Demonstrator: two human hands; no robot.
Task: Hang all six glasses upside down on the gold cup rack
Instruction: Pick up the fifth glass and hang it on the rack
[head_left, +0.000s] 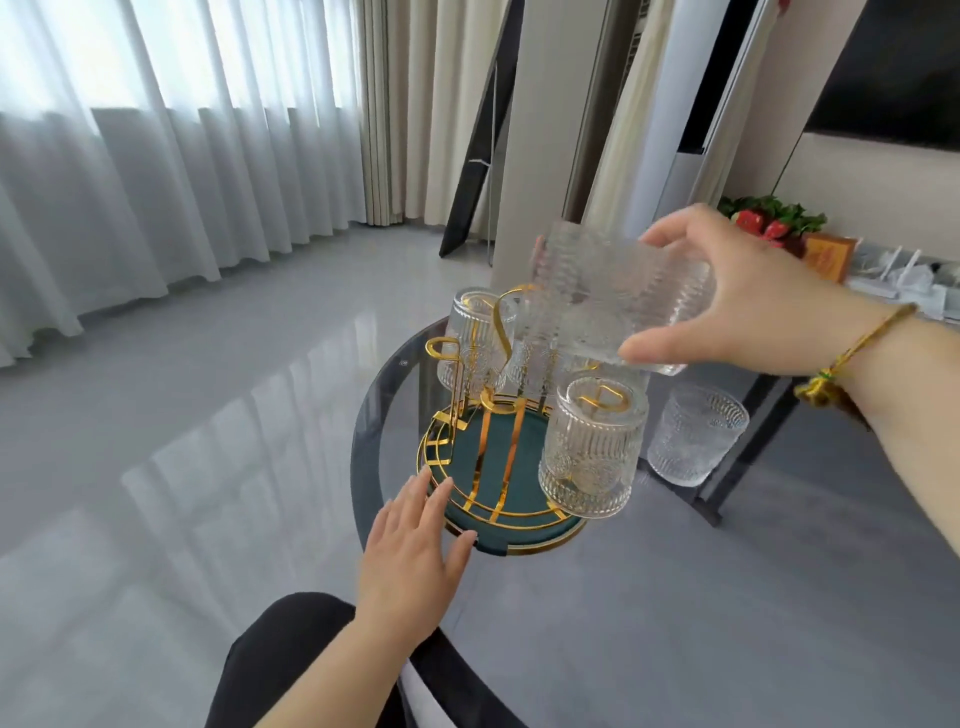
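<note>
black-clad leg (291, 639) sits lowest in view, under the round glass table (675, 597). on the table stands the gold cup rack (493, 441) with its green round base. the right hand (748, 301) hovers above the rack, thumb and fingers clamped around a ribbed glass (618, 296); the glass lies tilted, nearly on its side, long axis running left to right, with one end toward the palm, though which end is the mouth i cannot tell. the left hand (415, 545) is flat, fingers spread, fingertips touching the near rim of the rack's base. a nearer hung glass (592, 447) sits mouth down on a peg; a far hung glass (475, 343) hangs behind. an upright glass (696, 434) stands on the table just right of the rack.
</note>
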